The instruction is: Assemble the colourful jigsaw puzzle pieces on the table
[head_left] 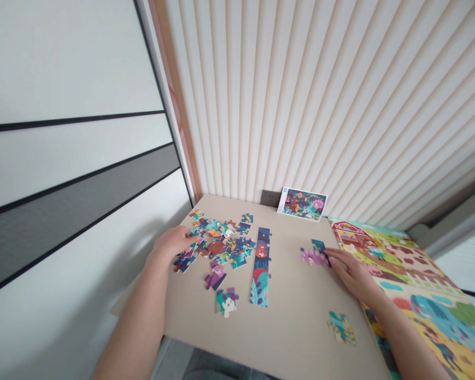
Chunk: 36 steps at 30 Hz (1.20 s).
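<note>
Currently the left hand (173, 244) lies flat, fingers together, tips at the edge of a heap of jigsaw pieces (217, 243); whether it pinches one cannot be told. The right hand (350, 273) rests palm-down, fingertips against a purple-and-teal pair (314, 254), with no clear pinch. Between them lies a long assembled strip (260, 266); a small cluster (341, 328) sits near the board's front edge, and a clump (227, 302) just below the heap. Thin card pieces likely handle best under light fingertip pressure, edges slid flush. Surface: a tan board (285, 338), a picture card (303, 204) at its far edge, a farm-scene puzzle mat (411, 279) rightward. Room: pleated white wall (301, 95), wall socket (271, 198), white cabinet doors (71, 158) with dark stripes.
</note>
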Motion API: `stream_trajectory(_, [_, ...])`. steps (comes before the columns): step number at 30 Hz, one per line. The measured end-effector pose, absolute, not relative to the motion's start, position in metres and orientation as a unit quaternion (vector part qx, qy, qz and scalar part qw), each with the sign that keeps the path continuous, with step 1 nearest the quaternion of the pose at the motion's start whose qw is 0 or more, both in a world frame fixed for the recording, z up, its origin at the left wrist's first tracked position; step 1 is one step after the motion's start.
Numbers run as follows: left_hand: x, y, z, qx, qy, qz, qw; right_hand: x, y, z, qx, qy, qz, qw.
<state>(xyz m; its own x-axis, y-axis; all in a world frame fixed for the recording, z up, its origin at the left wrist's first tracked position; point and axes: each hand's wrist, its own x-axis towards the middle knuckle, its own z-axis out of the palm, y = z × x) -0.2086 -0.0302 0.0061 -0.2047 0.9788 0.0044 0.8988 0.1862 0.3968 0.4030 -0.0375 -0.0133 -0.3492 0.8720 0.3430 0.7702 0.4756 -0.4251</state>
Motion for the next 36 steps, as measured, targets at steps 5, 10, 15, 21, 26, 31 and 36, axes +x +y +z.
stream_trajectory(5, [-0.208, -0.028, 0.007, 0.625, 0.757, 0.126, 0.144, 0.403, -0.037, -0.014, -0.503, -0.815, 0.100, 0.270])
stream_trajectory(10, [-0.203, -0.025, 0.012, 0.638, 0.732, 0.194, 0.142, 0.402, -0.038, -0.014, -0.505, -0.811, 0.110, 0.274])
stream_trajectory(15, [-0.180, -0.024, 0.023, 0.647, 0.662, 0.316, 0.208, 0.401, -0.039, -0.012, -0.505, -0.810, 0.109, 0.278])
stream_trajectory(21, [-0.141, -0.027, 0.029, 0.646, 0.576, 0.409, 0.291, 0.398, -0.040, -0.010, -0.506, -0.809, 0.111, 0.278])
stream_trajectory(26, [-0.128, -0.027, 0.026, 0.673, 0.580, 0.385, 0.248, 0.399, -0.039, -0.011, -0.504, -0.810, 0.109, 0.278])
stream_trajectory(31, [-0.135, -0.024, 0.023, 0.705, 0.592, 0.349, 0.172, 0.401, -0.038, -0.013, -0.502, -0.812, 0.113, 0.274])
stream_trajectory(36, [-0.151, -0.020, 0.016, 0.743, 0.607, 0.271, 0.084, 0.399, -0.040, -0.010, -0.499, -0.813, 0.113, 0.278])
